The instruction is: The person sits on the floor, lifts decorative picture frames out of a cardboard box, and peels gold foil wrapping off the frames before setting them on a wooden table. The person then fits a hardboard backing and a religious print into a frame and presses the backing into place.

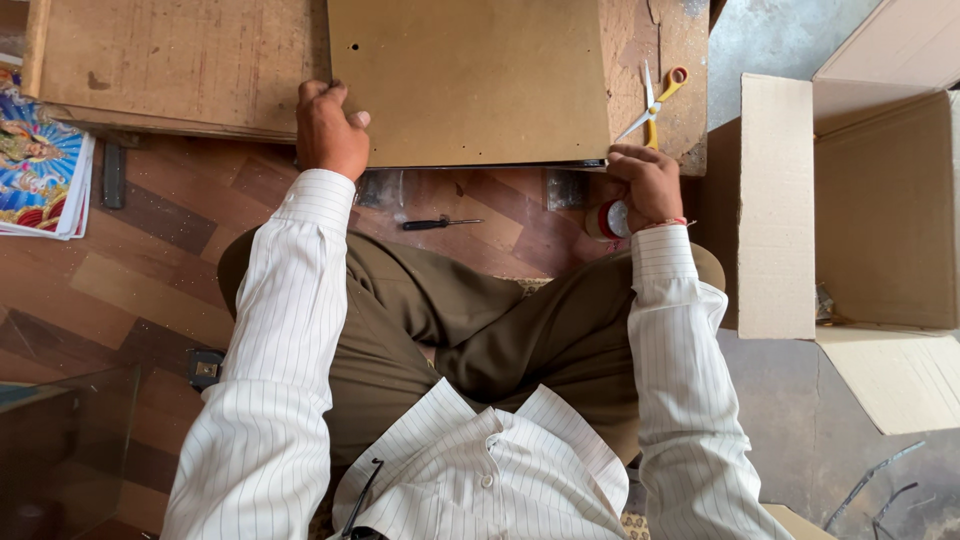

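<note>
At the far left edge of the floor lies a stack of coloured prints (38, 160), flat, partly cut off by the frame; beside it a small dark bar (114, 175) lies with its long axis running away from the person. Above these a worn low wooden board (170, 60) rests on the floor; it carries a smooth brown hardboard panel (470, 80), which lies flat with its long axis left to right and its near edge facing the person's lap. The left hand (330, 130) is curled over the panel's near left corner, fingers on top, thumb side toward the panel, gripping that corner. On the patterned floor just below the panel's near edge lies a small black screwdriver (440, 224), long axis left to right, tip pointing right. The right hand (648, 185) is closed at the panel's near right corner, fingers folded against the edge; under it sits a small red-and-white round thing (608, 220), and whether the hand has hold of it I cannot tell. On the board's right edge lie yellow-handled scissors (655, 100), blades slightly apart, handles pointing away from the person. To the right stands an open cardboard box (880, 210), flaps spread; what it holds is unclear.
</note>
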Demonstrator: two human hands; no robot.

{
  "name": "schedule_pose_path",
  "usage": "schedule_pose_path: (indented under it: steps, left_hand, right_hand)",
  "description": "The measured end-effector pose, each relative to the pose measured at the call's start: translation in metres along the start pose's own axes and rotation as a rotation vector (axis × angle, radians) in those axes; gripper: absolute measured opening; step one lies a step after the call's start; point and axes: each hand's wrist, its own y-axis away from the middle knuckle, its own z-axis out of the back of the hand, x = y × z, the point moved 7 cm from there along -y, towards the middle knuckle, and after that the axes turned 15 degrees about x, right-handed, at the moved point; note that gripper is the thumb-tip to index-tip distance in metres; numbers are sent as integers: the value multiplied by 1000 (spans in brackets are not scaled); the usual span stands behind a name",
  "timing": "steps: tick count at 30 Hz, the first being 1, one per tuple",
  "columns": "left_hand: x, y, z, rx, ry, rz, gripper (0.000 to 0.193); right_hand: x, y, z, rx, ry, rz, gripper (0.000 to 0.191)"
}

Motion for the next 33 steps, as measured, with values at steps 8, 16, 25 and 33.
schedule_pose_path:
  steps: [8,16,25,33]
  left_hand:
    - [0,0,6,-30,66,-22,45]
    - [9,-4,16,-156,389,-66,39]
    - [28,8,50,-545,615,-39,24]
    - [-27,25,23,-411,1,-299,26]
  right_hand:
    - [14,-5,-18,12,-305,22,12]
    - [42,-9,-51,232,-271,171,19]
    - [69,-9,-21,234,-460,376,14]
    - [75,-50,35,71,-818,345,19]
